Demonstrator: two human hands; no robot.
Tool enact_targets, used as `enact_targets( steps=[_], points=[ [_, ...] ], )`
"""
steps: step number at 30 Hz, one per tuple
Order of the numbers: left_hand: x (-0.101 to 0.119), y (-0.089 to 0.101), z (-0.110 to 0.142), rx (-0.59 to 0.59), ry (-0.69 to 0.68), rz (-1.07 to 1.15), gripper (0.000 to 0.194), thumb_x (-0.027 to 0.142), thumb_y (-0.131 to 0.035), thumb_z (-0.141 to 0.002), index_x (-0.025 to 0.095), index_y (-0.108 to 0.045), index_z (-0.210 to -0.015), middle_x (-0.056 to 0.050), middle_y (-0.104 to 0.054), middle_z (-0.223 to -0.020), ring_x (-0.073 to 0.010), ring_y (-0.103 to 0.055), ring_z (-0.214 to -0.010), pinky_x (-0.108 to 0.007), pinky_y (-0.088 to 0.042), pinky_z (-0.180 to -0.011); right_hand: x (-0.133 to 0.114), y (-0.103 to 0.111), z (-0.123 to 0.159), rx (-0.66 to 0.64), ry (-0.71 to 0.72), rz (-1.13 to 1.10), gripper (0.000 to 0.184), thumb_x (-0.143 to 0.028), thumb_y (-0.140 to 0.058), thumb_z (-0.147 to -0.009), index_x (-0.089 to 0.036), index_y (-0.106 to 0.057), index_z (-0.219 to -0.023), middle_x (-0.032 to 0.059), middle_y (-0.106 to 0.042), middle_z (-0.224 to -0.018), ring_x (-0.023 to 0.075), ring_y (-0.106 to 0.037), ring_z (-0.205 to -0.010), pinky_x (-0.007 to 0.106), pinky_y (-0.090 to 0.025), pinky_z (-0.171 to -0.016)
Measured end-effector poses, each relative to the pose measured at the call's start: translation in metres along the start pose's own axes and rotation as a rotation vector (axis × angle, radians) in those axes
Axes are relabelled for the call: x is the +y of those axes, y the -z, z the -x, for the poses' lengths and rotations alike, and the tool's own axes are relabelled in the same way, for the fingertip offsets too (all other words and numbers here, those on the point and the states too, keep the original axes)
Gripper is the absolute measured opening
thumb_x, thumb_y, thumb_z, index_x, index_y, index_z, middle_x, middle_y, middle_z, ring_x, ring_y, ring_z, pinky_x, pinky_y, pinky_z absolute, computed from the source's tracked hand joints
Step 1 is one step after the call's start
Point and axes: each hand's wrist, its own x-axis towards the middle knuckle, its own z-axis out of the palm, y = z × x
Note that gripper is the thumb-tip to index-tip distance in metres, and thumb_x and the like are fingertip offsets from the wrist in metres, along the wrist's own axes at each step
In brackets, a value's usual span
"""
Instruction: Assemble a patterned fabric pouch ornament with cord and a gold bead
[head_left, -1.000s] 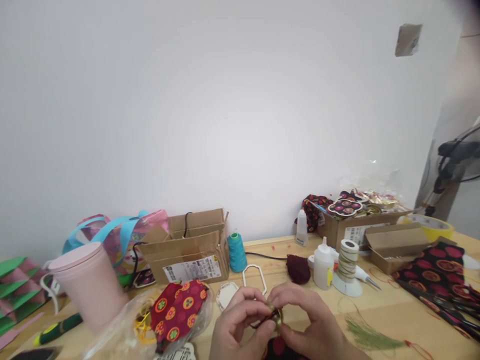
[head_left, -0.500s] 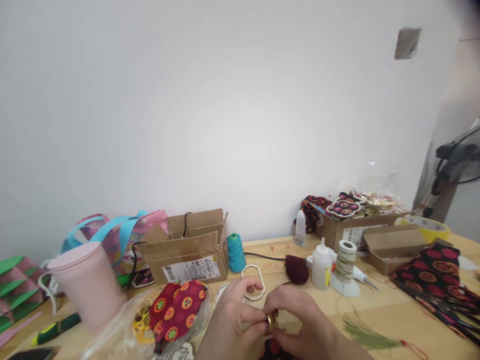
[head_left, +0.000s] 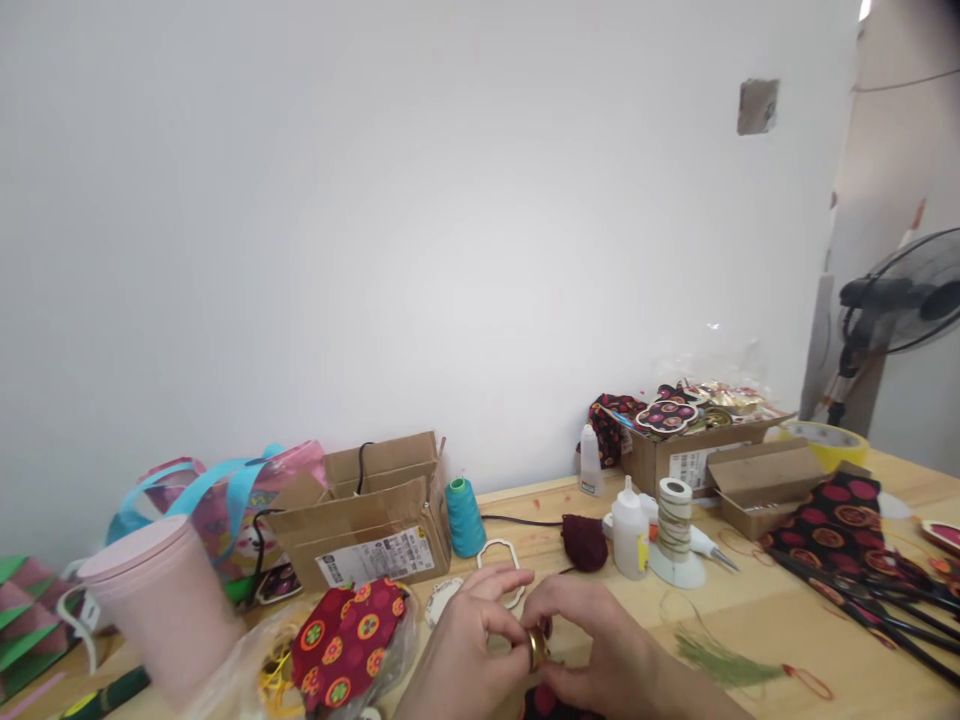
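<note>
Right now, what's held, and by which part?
Small gold-coloured piece, by its edges, between left hand and right hand fingertips; exact contacts hidden.

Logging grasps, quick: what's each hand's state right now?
Left hand: closed, pinching the brass-coloured piece.
Right hand: curled at the same piece; grip cannot be told.

Craft workspace, thread cone (head_left: 466, 520), patterned fabric (head_left: 832, 522)

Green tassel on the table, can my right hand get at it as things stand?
Probably yes: the green tassel lies uncovered just beyond your right hand, with nothing visible between. That hand's fingers are at the gold-coloured metal piece, though, so it would likely need to leave that first.
</note>
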Motion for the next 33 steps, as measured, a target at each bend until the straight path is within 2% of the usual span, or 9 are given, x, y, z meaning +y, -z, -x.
enact_targets(
  steps=[7,10,15,18,21,24,27,30,33],
  points=[
    [0.002,0.002,0.001,0.011,0.005,0.087,0.019,0.009,-0.057,-0.057,0.022,-0.067,-0.048,-0.006,-0.066,-0.095,-0.0239,-0.055,-0.095,-0.040,-0.037,-0.088,0.000,-0.001,-0.001,0.035,0.075,-0.009,0.031,-0.006,-0.051,-0.054,-0.020,-0.056,-0.081,-0.0004,-0.060,-0.070,0.0117,-0.054,-0.064,0.020,-0.041,-0.060],
    [0.002,0.003,0.002,-0.034,0.007,0.211,0.019,0.007,-0.056,-0.057,0.020,-0.067,-0.048,-0.004,-0.069,-0.086,-0.0214,-0.059,-0.086,-0.034,-0.042,-0.081,-0.004,-0.001,-0.002,0.048,0.071,0.008,0.030,-0.008,-0.051,-0.054,-0.018,-0.058,-0.081,0.0015,-0.062,-0.069,0.0122,-0.055,-0.062,0.020,-0.042,-0.058],
    [-0.003,0.001,0.004,-0.034,0.038,0.335,0.012,0.014,-0.059,-0.058,0.017,-0.066,-0.048,-0.005,-0.070,-0.077,-0.0215,-0.061,-0.076,-0.032,-0.046,-0.071,-0.007,-0.001,-0.002,0.053,0.060,0.022,0.029,-0.008,-0.052,-0.053,-0.016,-0.060,-0.079,0.0031,-0.063,-0.069,0.0129,-0.056,-0.062,0.021,-0.042,-0.058],
    [-0.008,0.002,0.006,-0.018,0.094,0.309,0.014,0.015,-0.057,-0.060,0.017,-0.066,-0.049,-0.006,-0.070,-0.081,-0.0219,-0.061,-0.079,-0.033,-0.045,-0.076,-0.007,0.000,-0.002,0.043,0.061,-0.004,0.028,-0.008,-0.052,-0.055,-0.017,-0.059,-0.081,0.0021,-0.062,-0.069,0.0123,-0.055,-0.061,0.021,-0.043,-0.058],
    [-0.011,0.011,0.009,0.048,0.137,0.251,0.014,0.021,-0.058,-0.061,0.018,-0.065,-0.050,-0.009,-0.069,-0.087,-0.0254,-0.060,-0.086,-0.041,-0.039,-0.084,-0.007,0.001,-0.002,0.031,0.046,-0.045,0.028,-0.006,-0.053,-0.055,-0.017,-0.059,-0.079,0.0010,-0.062,-0.070,0.0118,-0.055,-0.062,0.021,-0.043,-0.059],
    [-0.009,0.022,0.016,0.087,0.055,0.210,0.013,0.026,-0.058,-0.064,0.020,-0.066,-0.056,-0.011,-0.064,-0.101,-0.0266,-0.054,-0.097,-0.045,-0.035,-0.088,-0.008,0.001,-0.002,0.043,-0.008,-0.129,0.028,-0.003,-0.053,-0.053,-0.018,-0.059,-0.077,0.0001,-0.061,-0.069,0.0116,-0.055,-0.062,0.021,-0.044,-0.061],
    [-0.006,0.027,0.022,0.037,-0.078,0.101,0.012,0.031,-0.061,-0.063,0.026,-0.068,-0.071,-0.009,-0.054,-0.117,-0.0263,-0.049,-0.105,-0.044,-0.036,-0.088,-0.010,0.002,-0.002,0.059,-0.075,-0.254,0.031,-0.002,-0.053,-0.052,-0.018,-0.059,-0.078,0.0007,-0.062,-0.073,0.0123,-0.056,-0.067,0.022,-0.046,-0.064],
    [-0.007,0.022,0.024,0.074,-0.226,-0.014,0.024,0.035,-0.067,-0.055,0.033,-0.067,-0.079,-0.005,-0.053,-0.118,-0.0273,-0.047,-0.106,-0.042,-0.037,-0.088,-0.012,0.003,-0.001,0.031,-0.128,-0.340,0.033,-0.001,-0.055,-0.051,-0.018,-0.059,-0.079,0.0011,-0.062,-0.077,0.0132,-0.057,-0.070,0.023,-0.046,-0.066],
    [-0.016,0.016,0.019,0.176,-0.204,-0.107,0.040,0.034,-0.065,-0.058,0.035,-0.060,-0.098,-0.006,-0.057,-0.113,-0.0280,-0.048,-0.105,-0.042,-0.038,-0.086,-0.016,0.004,-0.003,-0.004,-0.175,-0.348,0.028,-0.001,-0.056,-0.051,-0.016,-0.060,-0.074,0.0003,-0.061,-0.072,0.0128,-0.057,-0.067,0.022,-0.047,-0.063]
  ],
)
